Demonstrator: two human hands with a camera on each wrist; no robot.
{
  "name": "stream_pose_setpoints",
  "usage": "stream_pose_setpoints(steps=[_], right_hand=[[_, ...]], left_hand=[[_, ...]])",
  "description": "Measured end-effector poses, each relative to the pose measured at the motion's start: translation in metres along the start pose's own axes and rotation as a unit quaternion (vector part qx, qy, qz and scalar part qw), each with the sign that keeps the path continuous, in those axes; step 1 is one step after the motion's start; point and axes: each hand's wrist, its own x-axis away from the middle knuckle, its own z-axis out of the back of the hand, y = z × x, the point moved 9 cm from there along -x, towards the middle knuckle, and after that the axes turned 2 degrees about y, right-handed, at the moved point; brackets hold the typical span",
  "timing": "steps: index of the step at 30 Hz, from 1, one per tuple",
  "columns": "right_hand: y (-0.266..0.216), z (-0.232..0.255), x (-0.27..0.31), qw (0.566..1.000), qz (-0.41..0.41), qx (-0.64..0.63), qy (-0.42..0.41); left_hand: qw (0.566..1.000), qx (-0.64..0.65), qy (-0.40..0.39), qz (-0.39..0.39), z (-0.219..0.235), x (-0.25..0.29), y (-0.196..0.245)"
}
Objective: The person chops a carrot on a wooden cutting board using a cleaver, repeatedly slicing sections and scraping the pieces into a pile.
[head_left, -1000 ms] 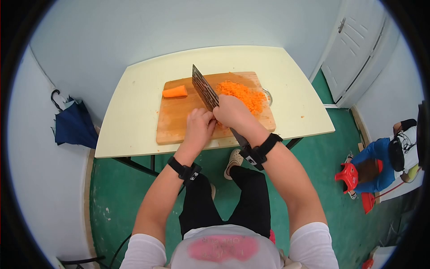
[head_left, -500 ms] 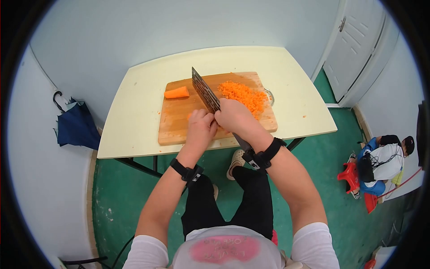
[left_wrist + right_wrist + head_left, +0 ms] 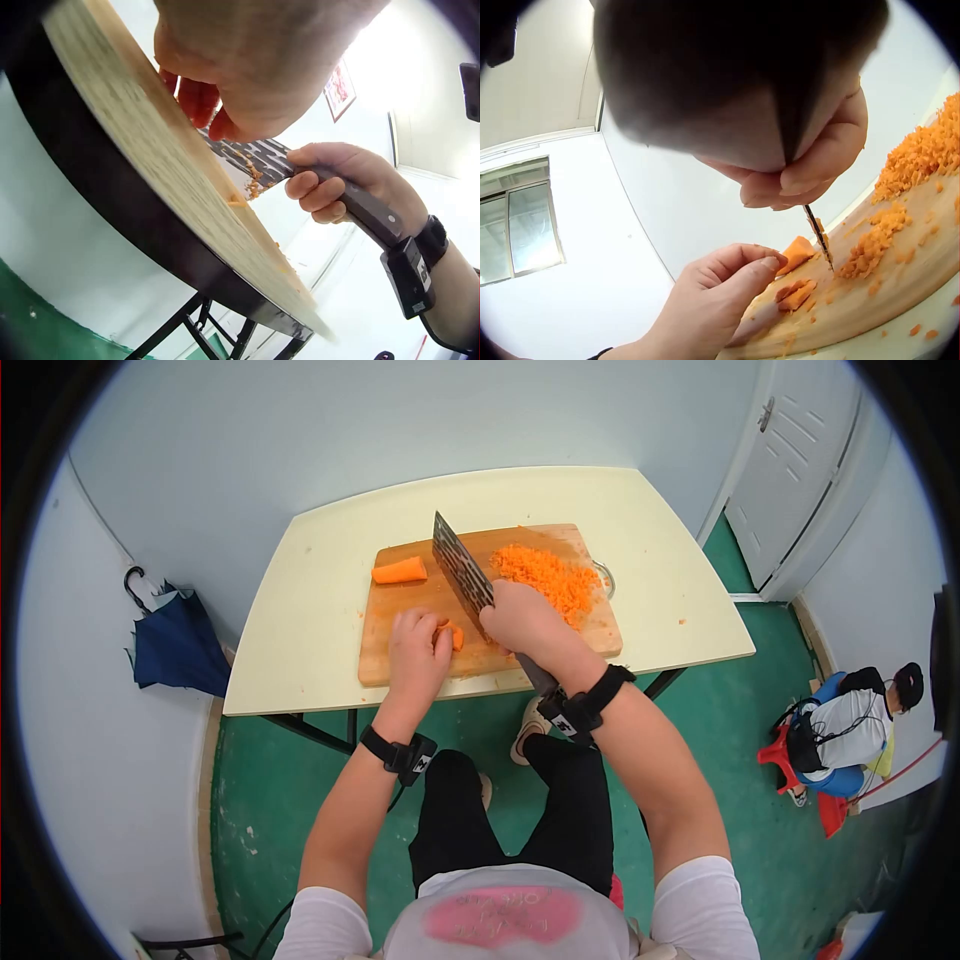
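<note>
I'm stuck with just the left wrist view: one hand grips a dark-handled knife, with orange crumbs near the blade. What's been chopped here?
Observer: Carrot, it looks like. The head view shows a pile of fine orange bits on the right part of the chopping board.
Visitor: Is there a bigger bit anywhere?
Observer: Yes, a larger carrot piece lies near the board's far left corner.
Visitor: And what's by the hand without the knife?
Observer: The right wrist view shows small carrot pieces beside the left hand; I can't tell whether it touches them.
</note>
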Motion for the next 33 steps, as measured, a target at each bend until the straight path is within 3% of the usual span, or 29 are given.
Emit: stream_pose_setpoints(steps=[3,11,14,16,19,23,25,27,33], right_hand=[[0.007,-0.010,-0.005,0.998,-0.025,0.045,-0.039],[0.001,0.040,0.014,0.998,-0.006,-0.068,-0.004],[0.005,0.048,0.016,0.999,-0.022,-0.030,-0.001],[0.011,0.041,0.015,0.999,-0.018,-0.046,-0.018],[0.017,0.021,0.016,0.996,-0.013,-0.079,-0.045],[0.032,0.003,0.007,0.992,-0.048,-0.098,-0.071],[0.034,0.008,0.007,0.992,-0.059,-0.095,-0.060],[0.040,0.011,0.006,0.993,-0.066,-0.087,-0.052],[0.021,0.074,0.023,0.996,-0.020,-0.034,0.079]], left_hand=[[0.999,-0.033,-0.017,0.003,-0.003,0.006,-0.006],[0.997,-0.030,-0.072,-0.031,0.002,0.005,-0.006],[0.994,-0.051,-0.083,-0.039,-0.002,-0.001,-0.004],[0.988,-0.051,-0.144,-0.008,-0.011,-0.001,-0.011],[0.983,-0.050,-0.175,0.011,-0.012,-0.003,-0.009],[0.989,-0.039,-0.146,-0.001,-0.010,-0.002,-0.009],[0.994,-0.022,-0.111,-0.001,-0.004,-0.001,-0.012],[0.991,-0.027,-0.128,-0.001,-0.006,0.000,-0.013],[0.986,-0.044,-0.158,0.013,-0.007,0.000,-0.008]])
